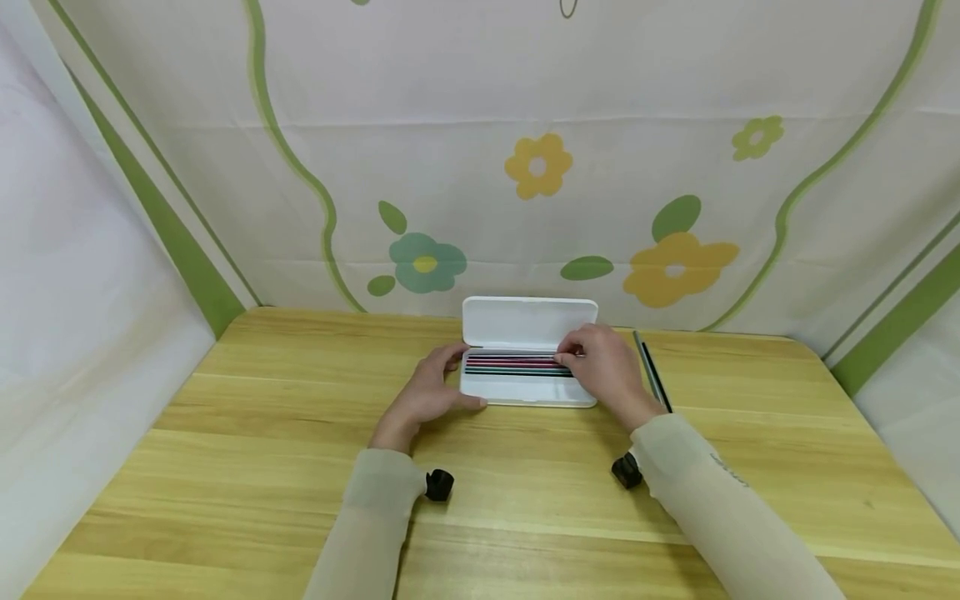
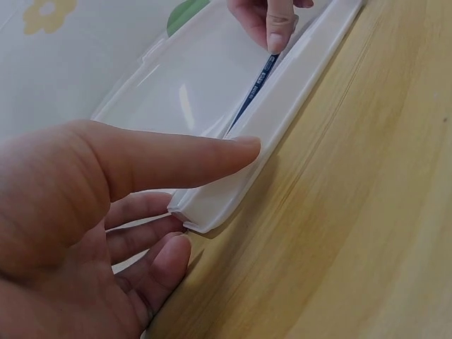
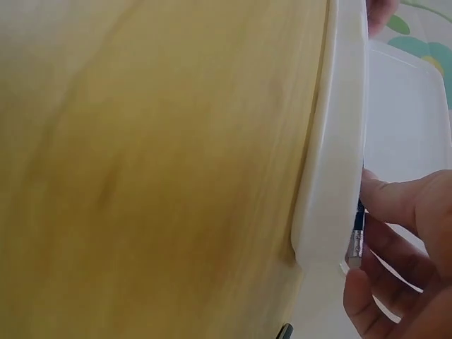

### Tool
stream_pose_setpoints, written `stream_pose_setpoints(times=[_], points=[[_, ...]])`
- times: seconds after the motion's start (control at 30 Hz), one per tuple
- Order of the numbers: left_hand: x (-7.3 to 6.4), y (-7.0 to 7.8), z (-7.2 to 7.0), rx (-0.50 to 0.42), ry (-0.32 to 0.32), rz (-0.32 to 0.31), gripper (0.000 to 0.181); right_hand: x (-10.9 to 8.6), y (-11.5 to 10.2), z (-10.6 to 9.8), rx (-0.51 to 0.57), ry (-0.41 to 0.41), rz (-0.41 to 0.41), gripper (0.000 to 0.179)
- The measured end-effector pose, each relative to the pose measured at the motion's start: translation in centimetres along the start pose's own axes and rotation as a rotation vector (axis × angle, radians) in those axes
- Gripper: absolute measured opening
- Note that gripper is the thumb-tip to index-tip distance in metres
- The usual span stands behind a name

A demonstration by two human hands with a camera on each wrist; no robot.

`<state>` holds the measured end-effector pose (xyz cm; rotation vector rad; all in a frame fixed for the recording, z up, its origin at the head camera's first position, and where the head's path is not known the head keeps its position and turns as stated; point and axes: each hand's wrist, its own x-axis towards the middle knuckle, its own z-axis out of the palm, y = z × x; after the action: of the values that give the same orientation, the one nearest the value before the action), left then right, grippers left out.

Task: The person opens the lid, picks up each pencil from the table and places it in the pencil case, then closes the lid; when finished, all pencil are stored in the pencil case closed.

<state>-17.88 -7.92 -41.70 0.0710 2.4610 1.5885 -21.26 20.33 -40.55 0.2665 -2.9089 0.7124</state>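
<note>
Pencil (image 2: 255, 90) pinched by right hand (image 1: 602, 363); left hand (image 1: 427, 390), spread wide, grips case (image 1: 525, 391).

One pencil case (image 1: 525, 392); four-plus pencils (image 1: 513, 374) inside, exact count unclear; two pencil-like sticks (image 1: 649, 369) outside; one left-hand grip (image 1: 427, 389), one right-hand grip (image 1: 604, 364); two wrist cameras (image 1: 440, 485); four printed flowers (image 1: 555, 156); one counter (image 1: 525, 508).

Slim white pencil case (image 1: 528, 392) sitting flat on the table (image 1: 510, 517), hinged lid (image 1: 525, 322) flipped up along the back, with the left hand (image 1: 426, 392) holding its left end. A bunch of skinny pencils (image 1: 502, 362), reds, greens and darks, lie lengthwise side by side in there, and the right hand's (image 1: 606, 362) got a dark, silver-ended one (image 3: 356, 244) pinched.
</note>
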Motion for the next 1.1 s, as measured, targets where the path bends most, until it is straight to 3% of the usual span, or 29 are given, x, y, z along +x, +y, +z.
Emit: stream_pose_setpoints(times=[0.57, 1.1], points=[[0.09, 0.02, -0.04, -0.008, -0.004, -0.004, 0.091, 0.56, -0.18, -0.21, -0.156, -0.025, -0.031, 0.011], [0.07, -0.03, -0.07, -0.003, -0.005, -0.001, 0.093, 0.18, 0.03, -0.04, -0.123, -0.021, -0.026, 0.005]])
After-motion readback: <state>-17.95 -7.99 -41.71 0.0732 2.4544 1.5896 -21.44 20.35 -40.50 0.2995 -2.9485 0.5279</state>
